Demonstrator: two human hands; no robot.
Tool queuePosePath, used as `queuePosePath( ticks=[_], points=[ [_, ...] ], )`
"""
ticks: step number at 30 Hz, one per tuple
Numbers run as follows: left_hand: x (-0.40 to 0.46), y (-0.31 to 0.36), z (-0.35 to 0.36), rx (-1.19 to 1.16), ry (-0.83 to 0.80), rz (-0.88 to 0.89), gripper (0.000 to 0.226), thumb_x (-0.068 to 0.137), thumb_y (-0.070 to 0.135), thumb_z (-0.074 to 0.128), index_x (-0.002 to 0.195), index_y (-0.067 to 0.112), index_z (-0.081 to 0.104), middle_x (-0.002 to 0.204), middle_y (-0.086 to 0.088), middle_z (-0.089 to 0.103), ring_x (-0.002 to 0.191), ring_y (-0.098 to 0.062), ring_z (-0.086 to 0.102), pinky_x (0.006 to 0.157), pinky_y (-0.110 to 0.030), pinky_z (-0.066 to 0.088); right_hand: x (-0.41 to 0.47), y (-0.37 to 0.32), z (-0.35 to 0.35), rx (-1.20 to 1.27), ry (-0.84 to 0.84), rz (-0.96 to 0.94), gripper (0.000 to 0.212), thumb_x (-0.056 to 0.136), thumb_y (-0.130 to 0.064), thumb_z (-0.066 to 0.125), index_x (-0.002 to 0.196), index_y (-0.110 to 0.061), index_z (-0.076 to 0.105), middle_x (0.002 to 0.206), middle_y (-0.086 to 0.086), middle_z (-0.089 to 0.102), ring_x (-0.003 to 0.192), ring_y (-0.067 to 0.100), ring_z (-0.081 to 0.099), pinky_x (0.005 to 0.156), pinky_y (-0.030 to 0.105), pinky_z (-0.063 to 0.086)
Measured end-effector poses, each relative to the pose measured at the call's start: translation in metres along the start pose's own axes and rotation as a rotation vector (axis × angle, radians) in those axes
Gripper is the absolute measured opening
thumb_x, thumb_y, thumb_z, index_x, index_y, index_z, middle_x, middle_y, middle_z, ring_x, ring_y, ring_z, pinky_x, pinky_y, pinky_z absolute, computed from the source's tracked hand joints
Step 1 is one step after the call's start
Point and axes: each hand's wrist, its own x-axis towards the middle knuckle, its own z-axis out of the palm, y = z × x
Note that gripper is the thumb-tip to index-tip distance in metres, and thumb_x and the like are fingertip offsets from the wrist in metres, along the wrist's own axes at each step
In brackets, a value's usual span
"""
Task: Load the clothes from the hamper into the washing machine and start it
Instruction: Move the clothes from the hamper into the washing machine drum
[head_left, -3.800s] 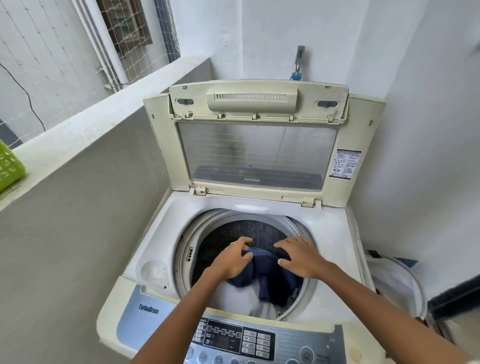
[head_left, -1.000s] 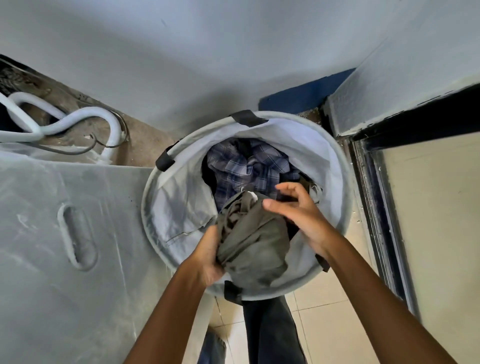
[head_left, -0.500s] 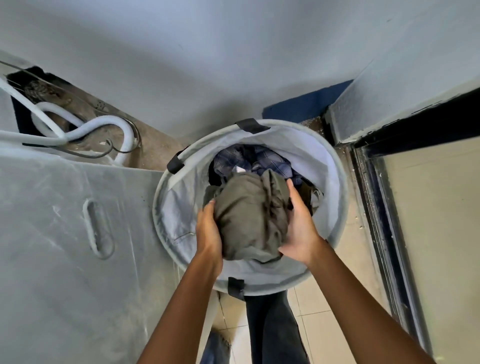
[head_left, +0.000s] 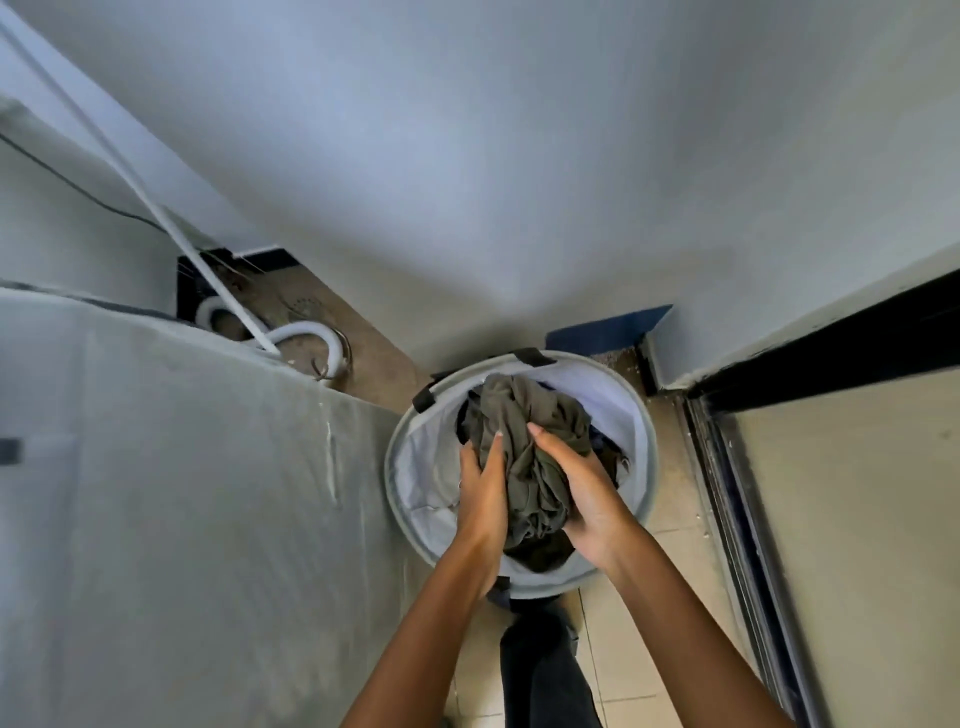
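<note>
Soft, even daylight, rather dim and bluish on the wall. Faint shadow gathers above the hamper. Wide-angle bending at the edges; the left side is motion-blurred.

Over the round grey hamper, the left hand and right hand grip a bunched olive-grey garment from either side. Darker clothes lie inside the hamper beneath it. Left of the hamper stands the washing machine's pale side; beyond the hamper a white hose curls on the floor.
</note>
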Motion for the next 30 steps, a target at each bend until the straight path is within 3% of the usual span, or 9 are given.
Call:
queuePosePath(
  ticks=[4,7,12,17,22,25,30],
  points=[
    [-0.050,0.043,-0.009,-0.044,-0.007,0.108,0.071,0.075,0.065,0.051,0.137,0.031,0.041,0.129,0.001,0.059,0.116,-0.018,0.058,0.102,-0.044,0.047,-0.051,-0.019,0.034,-0.025,-0.009,-0.090,0.050,0.080,-0.031,0.067,0.128,-0.019,0.058,0.120,0.005,0.068,0.109,0.018,0.065,0.095,0.037,0.051],
    [-0.094,0.066,-0.022,-0.095,-0.012,0.153,0.072,0.072,0.065,0.052,0.135,0.032,0.041,0.130,-0.001,0.056,0.117,-0.020,0.057,0.102,-0.046,0.046,-0.095,-0.026,0.062,-0.025,-0.015,-0.156,0.052,0.078,-0.030,0.066,0.128,-0.018,0.058,0.117,0.005,0.069,0.106,0.018,0.067,0.089,0.036,0.053],
    [-0.169,0.088,-0.051,-0.156,-0.081,0.231,0.032,0.096,0.043,0.047,0.125,0.029,0.044,0.126,-0.006,0.058,0.114,-0.022,0.059,0.100,-0.045,0.048,-0.169,-0.022,0.101,0.019,-0.038,-0.242,0.059,0.073,-0.030,0.068,0.130,-0.017,0.057,0.121,0.007,0.067,0.108,0.020,0.065,0.086,0.035,0.053],
    [-0.246,0.099,-0.106,-0.138,-0.103,0.386,0.034,0.096,0.042,0.048,0.125,0.025,0.044,0.124,-0.004,0.058,0.112,-0.018,0.059,0.098,-0.043,0.049,-0.242,0.005,0.148,0.016,-0.104,-0.301,0.063,0.071,-0.033,0.068,0.130,-0.018,0.057,0.122,0.006,0.067,0.110,0.019,0.065,0.076,0.030,0.056],
    [-0.315,0.106,-0.188,-0.189,-0.132,0.538,0.034,0.092,0.037,0.058,0.123,0.027,0.049,0.114,0.005,0.065,0.101,-0.008,0.065,0.087,-0.027,0.055,-0.304,0.036,0.204,-0.033,-0.246,-0.340,0.072,0.060,-0.036,0.081,0.125,-0.014,0.061,0.118,0.010,0.068,0.109,0.024,0.065,0.080,0.033,0.057],
    [-0.345,0.108,-0.239,-0.227,-0.122,0.568,0.026,0.088,0.031,0.064,0.113,0.026,0.055,0.109,0.000,0.069,0.098,-0.014,0.068,0.077,-0.025,0.056,-0.332,0.054,0.237,-0.079,-0.341,-0.342,0.052,0.072,-0.030,0.070,0.120,-0.011,0.064,0.117,0.012,0.068,0.109,0.026,0.065,0.090,0.038,0.052],
    [-0.384,0.107,-0.312,-0.321,-0.145,0.591,0.036,0.086,0.025,0.068,0.119,0.016,0.055,0.113,-0.007,0.070,0.105,-0.026,0.067,0.091,-0.040,0.055,-0.363,0.087,0.291,-0.103,-0.432,-0.405,0.045,0.077,-0.027,0.061,0.118,-0.010,0.064,0.118,0.011,0.068,0.110,0.023,0.064,0.096,0.035,0.050]
  ],
)
